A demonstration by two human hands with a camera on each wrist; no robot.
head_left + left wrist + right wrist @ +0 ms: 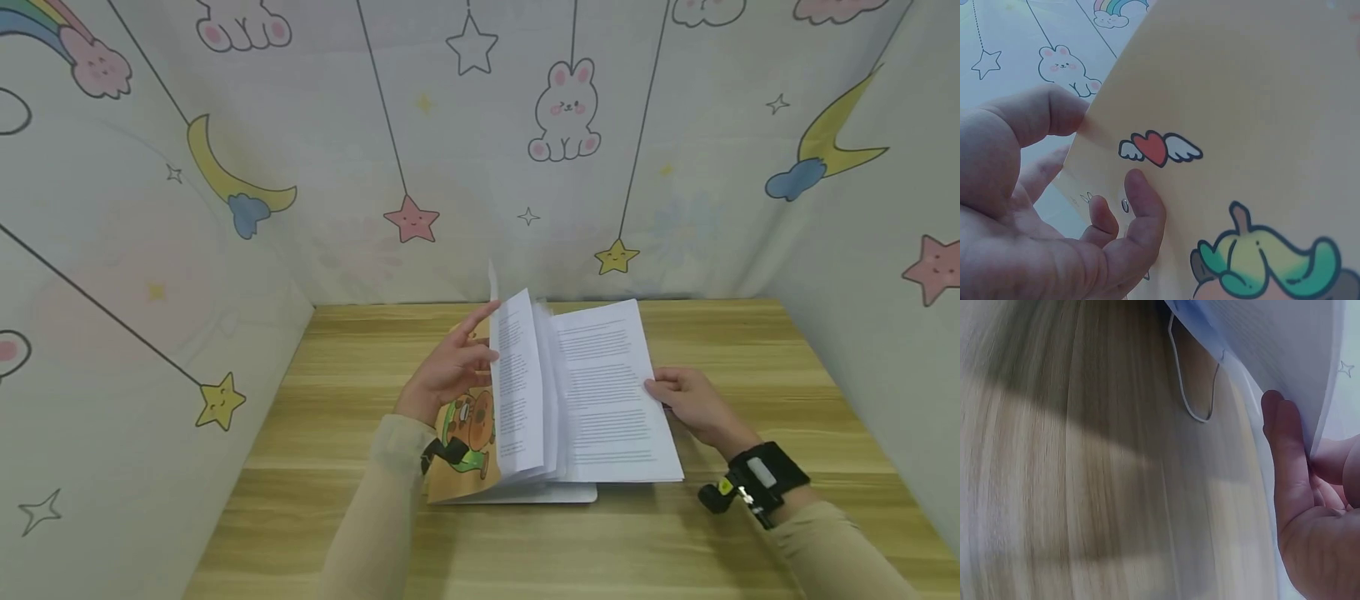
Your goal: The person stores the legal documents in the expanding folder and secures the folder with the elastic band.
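An open folder point(467, 490) with an orange cartoon cover lies on the table, holding printed sheets point(607, 392) and clear plastic leaves point(553, 392). At its left my left hand point(447, 373) grips the raised cover's edge. The left wrist view shows the cover point(1254, 125) up close, with a winged red heart; some fingers lie over it and others at its edge. My right hand point(693, 407) pinches the right edge of the printed sheets between thumb and fingers. In the right wrist view those sheets point(1285, 356) are lifted off the table, fingers on both faces.
Under the folder's raised side a thin white loop point(1200, 420) hangs over the wood-grain table point(300, 533). Behind stands a pale cloth backdrop point(480, 167) printed with stars, moons and bunnies, closing in the table on the left and right too.
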